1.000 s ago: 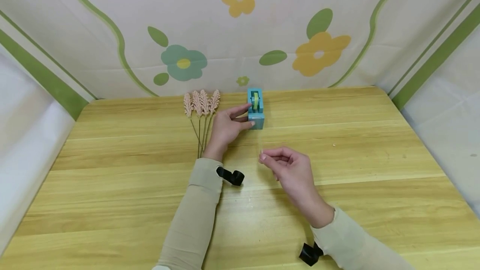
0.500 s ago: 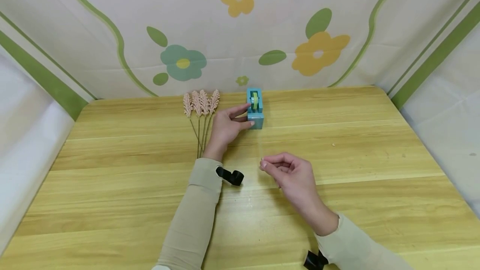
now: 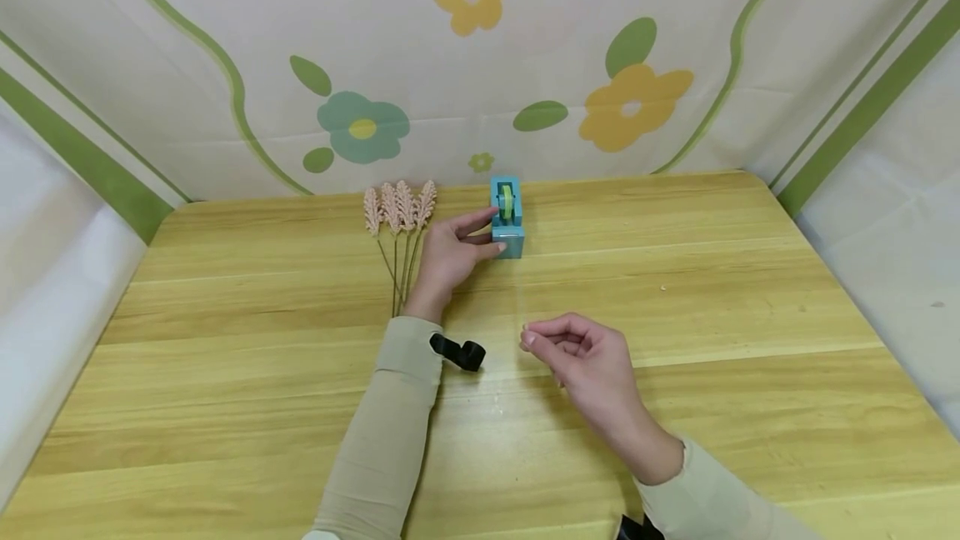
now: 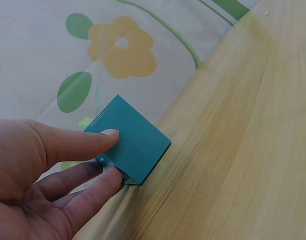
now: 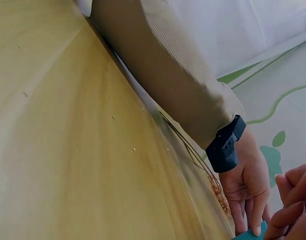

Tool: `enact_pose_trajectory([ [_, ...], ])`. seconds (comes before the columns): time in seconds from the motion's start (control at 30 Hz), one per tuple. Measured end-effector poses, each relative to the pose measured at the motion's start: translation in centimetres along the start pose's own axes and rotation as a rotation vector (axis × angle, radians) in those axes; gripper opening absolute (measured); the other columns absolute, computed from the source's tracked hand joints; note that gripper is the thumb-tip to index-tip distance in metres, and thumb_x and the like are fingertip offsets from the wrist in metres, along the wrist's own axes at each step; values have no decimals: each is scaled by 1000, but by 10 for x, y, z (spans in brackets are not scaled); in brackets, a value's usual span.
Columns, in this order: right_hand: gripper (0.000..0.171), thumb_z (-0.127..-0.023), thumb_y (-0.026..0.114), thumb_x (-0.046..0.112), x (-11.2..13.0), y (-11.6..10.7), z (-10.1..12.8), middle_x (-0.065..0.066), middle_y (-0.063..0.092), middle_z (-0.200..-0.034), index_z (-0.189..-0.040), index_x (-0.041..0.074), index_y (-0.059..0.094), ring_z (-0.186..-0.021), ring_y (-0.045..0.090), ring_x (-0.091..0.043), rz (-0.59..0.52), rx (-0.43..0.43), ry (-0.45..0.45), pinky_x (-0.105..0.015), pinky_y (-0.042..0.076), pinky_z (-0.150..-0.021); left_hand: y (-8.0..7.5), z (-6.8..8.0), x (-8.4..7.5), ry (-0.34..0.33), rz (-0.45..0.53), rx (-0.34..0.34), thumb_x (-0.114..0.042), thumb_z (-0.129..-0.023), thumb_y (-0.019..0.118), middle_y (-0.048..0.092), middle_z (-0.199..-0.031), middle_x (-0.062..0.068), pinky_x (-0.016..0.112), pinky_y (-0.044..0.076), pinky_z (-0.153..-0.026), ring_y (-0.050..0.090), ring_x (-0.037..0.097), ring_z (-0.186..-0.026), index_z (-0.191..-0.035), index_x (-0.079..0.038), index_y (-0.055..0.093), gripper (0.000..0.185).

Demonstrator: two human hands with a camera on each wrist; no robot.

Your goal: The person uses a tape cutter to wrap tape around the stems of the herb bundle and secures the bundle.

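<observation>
Two hands at work: our left hand (image 3: 450, 255) grips the teal tape dispenser (image 3: 507, 218). Our right hand (image 3: 581, 352), nearer us, pinches clear tape (image 3: 521, 294) stretched straight from it.

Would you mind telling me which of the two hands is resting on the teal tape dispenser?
The left hand: its thumb and fingers hold the tape dispenser, while the right hand pinches nearer the camera.

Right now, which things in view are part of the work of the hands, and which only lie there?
In use:
left hand holding tape dispenser
right hand pinching clear tape strip

Lying about:
pink dried stems
wooden table
</observation>
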State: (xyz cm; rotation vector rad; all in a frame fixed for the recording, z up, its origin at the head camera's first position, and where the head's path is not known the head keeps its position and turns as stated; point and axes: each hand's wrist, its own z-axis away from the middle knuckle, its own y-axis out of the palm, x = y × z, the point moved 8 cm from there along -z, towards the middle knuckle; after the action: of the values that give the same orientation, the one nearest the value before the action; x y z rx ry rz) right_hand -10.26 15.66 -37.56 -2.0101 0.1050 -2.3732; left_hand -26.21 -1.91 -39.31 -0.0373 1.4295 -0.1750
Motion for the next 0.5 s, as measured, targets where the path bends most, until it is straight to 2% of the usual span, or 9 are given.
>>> enact_pose_trajectory([
  [0.37,15,-95,82,7,-1,-1,9,2,83,-88,-106,-2,78,-54,46,-4,18,24,-6,-19,37,-46,0,0,0,11,-4,2,-2,-89,87,71,-146,6,36,61,-101,76,25,-122,-137,-25,76,54],
  [0.5,13,-95,82,8,3,1,12,-3,83,-88,-105,0,79,-53,46,-4,24,35,-30,-20,37,-45,0,1,-1,18,-10,0,-2,-90,87,71,-147,6,37,61,-101,76,26,-122,-138,-24,76,54],
])
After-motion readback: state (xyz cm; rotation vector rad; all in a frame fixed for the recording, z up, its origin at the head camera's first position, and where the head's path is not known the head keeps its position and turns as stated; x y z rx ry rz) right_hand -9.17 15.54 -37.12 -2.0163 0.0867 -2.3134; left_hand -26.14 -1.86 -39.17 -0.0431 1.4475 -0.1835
